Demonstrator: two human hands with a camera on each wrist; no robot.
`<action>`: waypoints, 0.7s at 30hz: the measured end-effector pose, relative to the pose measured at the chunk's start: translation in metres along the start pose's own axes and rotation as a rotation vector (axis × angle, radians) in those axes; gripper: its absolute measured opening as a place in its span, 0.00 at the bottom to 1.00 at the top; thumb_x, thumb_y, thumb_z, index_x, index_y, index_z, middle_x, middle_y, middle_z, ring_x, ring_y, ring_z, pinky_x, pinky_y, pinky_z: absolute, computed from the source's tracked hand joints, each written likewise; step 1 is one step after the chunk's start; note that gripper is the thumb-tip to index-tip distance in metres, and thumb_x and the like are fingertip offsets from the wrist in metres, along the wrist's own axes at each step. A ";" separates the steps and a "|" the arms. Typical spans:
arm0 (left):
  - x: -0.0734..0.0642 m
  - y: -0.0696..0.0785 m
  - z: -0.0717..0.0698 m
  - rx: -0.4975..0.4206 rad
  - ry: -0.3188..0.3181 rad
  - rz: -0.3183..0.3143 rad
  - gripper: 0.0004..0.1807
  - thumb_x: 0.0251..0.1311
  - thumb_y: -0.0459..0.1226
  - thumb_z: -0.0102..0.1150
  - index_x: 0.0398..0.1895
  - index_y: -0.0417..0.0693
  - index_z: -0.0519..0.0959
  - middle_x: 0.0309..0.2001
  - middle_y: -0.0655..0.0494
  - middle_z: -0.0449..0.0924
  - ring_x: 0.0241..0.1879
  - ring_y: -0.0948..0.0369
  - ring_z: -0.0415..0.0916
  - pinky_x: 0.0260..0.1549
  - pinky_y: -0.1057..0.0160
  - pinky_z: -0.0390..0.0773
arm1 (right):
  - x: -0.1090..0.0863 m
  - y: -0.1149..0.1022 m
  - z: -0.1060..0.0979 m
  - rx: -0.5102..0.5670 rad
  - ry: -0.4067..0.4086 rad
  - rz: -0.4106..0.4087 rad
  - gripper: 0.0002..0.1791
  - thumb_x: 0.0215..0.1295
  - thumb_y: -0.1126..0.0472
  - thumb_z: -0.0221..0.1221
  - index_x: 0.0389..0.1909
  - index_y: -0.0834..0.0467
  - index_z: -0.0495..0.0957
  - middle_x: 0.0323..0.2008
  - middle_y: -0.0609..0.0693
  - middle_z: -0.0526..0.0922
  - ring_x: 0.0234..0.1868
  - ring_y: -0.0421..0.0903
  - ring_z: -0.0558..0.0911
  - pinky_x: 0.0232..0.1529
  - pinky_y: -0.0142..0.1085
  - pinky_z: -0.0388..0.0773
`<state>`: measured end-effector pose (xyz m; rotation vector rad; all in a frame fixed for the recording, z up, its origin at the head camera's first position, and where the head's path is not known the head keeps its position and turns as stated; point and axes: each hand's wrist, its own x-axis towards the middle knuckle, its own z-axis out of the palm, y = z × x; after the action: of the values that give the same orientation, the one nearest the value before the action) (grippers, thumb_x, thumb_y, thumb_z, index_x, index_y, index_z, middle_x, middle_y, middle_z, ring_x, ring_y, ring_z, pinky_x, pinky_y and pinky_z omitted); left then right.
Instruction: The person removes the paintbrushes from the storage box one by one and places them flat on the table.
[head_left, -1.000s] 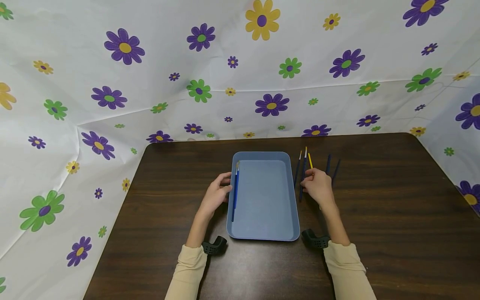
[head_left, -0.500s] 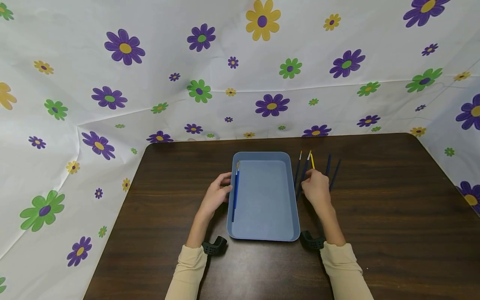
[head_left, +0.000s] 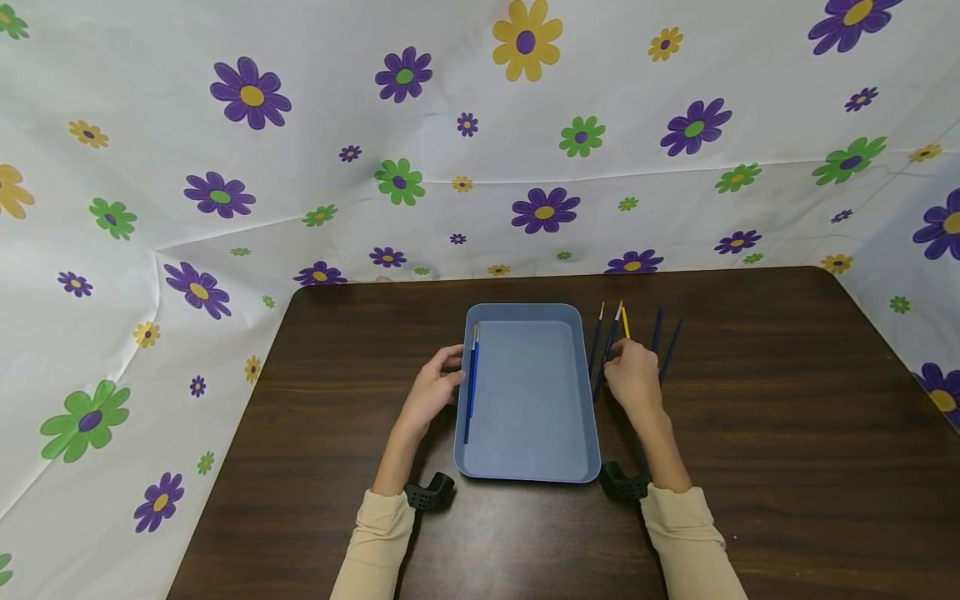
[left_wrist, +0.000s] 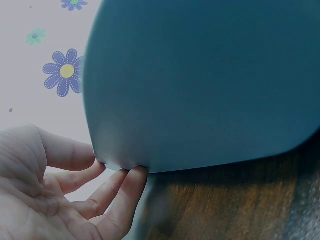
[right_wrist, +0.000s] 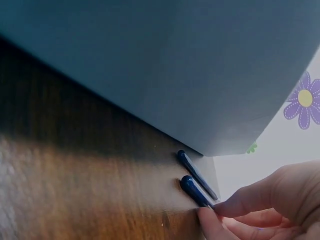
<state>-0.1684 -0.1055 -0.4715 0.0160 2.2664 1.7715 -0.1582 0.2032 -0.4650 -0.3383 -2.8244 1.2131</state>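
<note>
A blue-grey tray (head_left: 528,400) lies on the table. My left hand (head_left: 435,387) touches its left side, the thumb and fingertips resting against the outer wall in the left wrist view. Inside the tray, along that side, lie two blue paintbrushes (head_left: 472,383) close together. To the right of the tray my right hand (head_left: 632,375) pinches a dark blue paintbrush (right_wrist: 192,188) between thumb and fingertip. Its bristle end points away from me, beyond the fingers. Another dark blue brush (right_wrist: 189,165) lies between it and the tray.
A yellow stick-like item (head_left: 626,322) shows beyond my right hand, partly hidden by it. Two more dark blue sticks (head_left: 671,350) lie just right of the hand. A flower-patterned sheet (head_left: 450,208) stands behind the dark wooden table (head_left: 780,417).
My right hand has shifted slightly left, and the brush it pinches has tilted, its bristle end swinging to the right. Over the last half second little has moved. My left hand stays at the tray.
</note>
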 end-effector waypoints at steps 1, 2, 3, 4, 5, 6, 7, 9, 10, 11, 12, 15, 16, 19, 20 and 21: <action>0.000 0.000 0.000 0.001 0.000 0.002 0.26 0.73 0.31 0.51 0.73 0.41 0.70 0.62 0.37 0.74 0.54 0.45 0.78 0.37 0.54 0.83 | 0.000 0.000 0.000 0.001 0.002 -0.003 0.19 0.64 0.78 0.51 0.54 0.83 0.75 0.26 0.64 0.84 0.22 0.52 0.85 0.20 0.34 0.74; 0.000 0.000 0.000 0.001 -0.001 0.003 0.26 0.73 0.31 0.51 0.73 0.41 0.70 0.62 0.37 0.74 0.54 0.45 0.78 0.37 0.54 0.83 | 0.000 0.001 0.000 0.000 0.005 -0.007 0.18 0.63 0.78 0.51 0.53 0.83 0.75 0.26 0.64 0.84 0.22 0.52 0.85 0.20 0.34 0.75; 0.000 0.000 0.000 0.002 -0.001 0.004 0.26 0.73 0.31 0.51 0.73 0.41 0.70 0.62 0.37 0.73 0.54 0.45 0.78 0.37 0.54 0.83 | 0.000 0.001 0.000 0.001 0.007 -0.010 0.18 0.63 0.78 0.51 0.53 0.83 0.75 0.26 0.65 0.84 0.22 0.52 0.85 0.20 0.34 0.74; 0.000 0.000 0.000 0.002 -0.001 0.005 0.26 0.73 0.31 0.51 0.73 0.41 0.70 0.62 0.37 0.73 0.54 0.45 0.78 0.37 0.53 0.83 | 0.000 0.001 -0.001 -0.003 0.009 -0.012 0.18 0.63 0.78 0.51 0.52 0.82 0.76 0.27 0.64 0.84 0.22 0.52 0.84 0.20 0.34 0.74; 0.000 -0.001 0.000 0.002 -0.002 0.006 0.26 0.73 0.31 0.51 0.73 0.41 0.70 0.62 0.37 0.73 0.54 0.45 0.78 0.37 0.53 0.83 | 0.001 0.001 -0.001 -0.005 0.011 -0.013 0.18 0.63 0.78 0.51 0.52 0.82 0.76 0.27 0.64 0.84 0.22 0.51 0.83 0.21 0.34 0.74; 0.000 -0.001 0.000 0.002 -0.002 0.006 0.26 0.73 0.31 0.51 0.73 0.41 0.70 0.62 0.37 0.73 0.54 0.45 0.78 0.37 0.53 0.83 | 0.001 0.001 -0.001 -0.008 0.013 -0.013 0.17 0.63 0.78 0.51 0.51 0.82 0.76 0.27 0.64 0.83 0.22 0.51 0.82 0.21 0.34 0.73; 0.000 0.000 0.000 0.001 -0.002 0.005 0.26 0.73 0.31 0.51 0.74 0.42 0.70 0.62 0.37 0.73 0.54 0.45 0.78 0.37 0.53 0.83 | 0.001 0.001 -0.001 -0.013 0.014 -0.013 0.17 0.63 0.77 0.51 0.51 0.81 0.77 0.27 0.64 0.83 0.22 0.50 0.81 0.21 0.35 0.72; 0.000 -0.001 0.000 0.000 -0.002 0.006 0.26 0.73 0.31 0.51 0.73 0.41 0.70 0.62 0.37 0.73 0.53 0.45 0.78 0.37 0.53 0.83 | 0.001 0.001 -0.002 -0.021 0.015 -0.012 0.17 0.63 0.77 0.51 0.51 0.81 0.77 0.27 0.63 0.82 0.22 0.49 0.79 0.22 0.35 0.71; 0.000 -0.001 0.000 0.000 -0.003 0.006 0.26 0.73 0.31 0.51 0.73 0.41 0.70 0.62 0.37 0.73 0.53 0.46 0.78 0.37 0.53 0.83 | 0.001 0.001 -0.002 -0.025 0.015 -0.012 0.17 0.63 0.77 0.52 0.50 0.81 0.77 0.27 0.63 0.82 0.22 0.49 0.78 0.22 0.35 0.71; 0.000 -0.001 0.000 0.000 -0.003 0.006 0.26 0.73 0.31 0.51 0.73 0.41 0.70 0.62 0.37 0.73 0.53 0.46 0.78 0.37 0.53 0.83 | 0.001 0.001 -0.003 -0.027 0.016 -0.013 0.17 0.63 0.77 0.52 0.50 0.81 0.77 0.27 0.63 0.82 0.23 0.49 0.78 0.22 0.36 0.71; 0.000 -0.001 0.000 0.000 -0.002 0.007 0.26 0.73 0.31 0.51 0.73 0.41 0.70 0.62 0.37 0.73 0.53 0.46 0.78 0.37 0.53 0.83 | 0.001 0.000 -0.003 -0.029 0.021 -0.017 0.16 0.63 0.76 0.52 0.50 0.80 0.77 0.28 0.63 0.82 0.23 0.49 0.78 0.23 0.36 0.71; 0.000 0.000 0.000 -0.003 0.000 0.006 0.26 0.73 0.31 0.51 0.73 0.41 0.70 0.62 0.37 0.73 0.52 0.46 0.78 0.36 0.54 0.84 | 0.000 -0.001 -0.004 -0.027 0.035 -0.030 0.15 0.64 0.76 0.53 0.49 0.80 0.78 0.29 0.64 0.82 0.24 0.50 0.78 0.24 0.36 0.71; 0.000 0.000 0.000 -0.004 0.000 0.006 0.26 0.73 0.31 0.51 0.73 0.42 0.70 0.62 0.37 0.73 0.52 0.46 0.78 0.36 0.54 0.83 | 0.000 -0.002 -0.005 -0.023 0.041 -0.036 0.15 0.64 0.76 0.53 0.49 0.80 0.78 0.30 0.64 0.82 0.25 0.50 0.78 0.24 0.37 0.71; 0.000 0.000 0.000 -0.006 0.001 0.006 0.26 0.73 0.30 0.51 0.73 0.42 0.70 0.62 0.37 0.73 0.52 0.46 0.78 0.36 0.54 0.83 | -0.001 -0.004 -0.006 -0.012 0.057 -0.053 0.14 0.65 0.76 0.54 0.48 0.80 0.79 0.30 0.64 0.82 0.24 0.49 0.76 0.24 0.37 0.70; 0.001 0.000 0.000 -0.005 0.001 0.008 0.26 0.73 0.30 0.51 0.73 0.41 0.70 0.62 0.37 0.73 0.52 0.46 0.78 0.36 0.54 0.83 | -0.002 -0.005 -0.006 -0.009 0.060 -0.057 0.13 0.66 0.75 0.54 0.48 0.79 0.79 0.29 0.63 0.81 0.23 0.49 0.75 0.23 0.36 0.69; 0.001 -0.001 0.000 -0.005 0.000 0.009 0.26 0.73 0.31 0.51 0.73 0.41 0.70 0.62 0.37 0.73 0.52 0.46 0.78 0.35 0.54 0.83 | -0.002 -0.006 -0.007 -0.006 0.064 -0.060 0.13 0.66 0.75 0.54 0.47 0.79 0.79 0.28 0.62 0.81 0.22 0.48 0.74 0.23 0.36 0.68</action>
<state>-0.1690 -0.1054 -0.4724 0.0249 2.2655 1.7812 -0.1563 0.2037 -0.4557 -0.2845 -2.7637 1.1609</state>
